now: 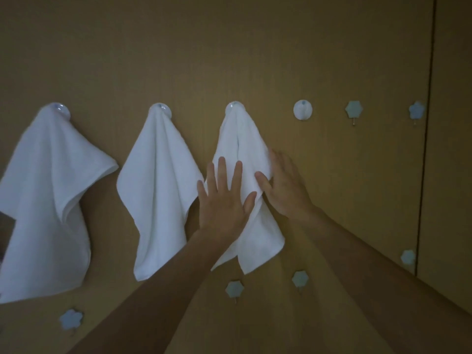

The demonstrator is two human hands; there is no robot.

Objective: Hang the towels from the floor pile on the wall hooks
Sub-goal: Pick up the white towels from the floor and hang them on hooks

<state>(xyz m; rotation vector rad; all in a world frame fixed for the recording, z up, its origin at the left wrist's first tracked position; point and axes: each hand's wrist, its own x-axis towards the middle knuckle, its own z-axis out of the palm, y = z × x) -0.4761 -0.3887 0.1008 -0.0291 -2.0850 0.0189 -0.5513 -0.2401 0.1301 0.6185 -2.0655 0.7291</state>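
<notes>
Centre frame, a person's left hand (224, 200) lies flat, fingers spread, on a white towel (242, 139) hung from a round hook (233, 106). The right hand (284, 190) presses the towel's right edge. A second towel (158, 180) and a far-left towel (43, 187) hang alongside. A white hook (302, 110) sits right of them on the tan wall (255, 47).

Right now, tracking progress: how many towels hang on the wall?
3: left towel, middle towel, and right towel, touched by the left hand and right hand. None looks hidden.
</notes>
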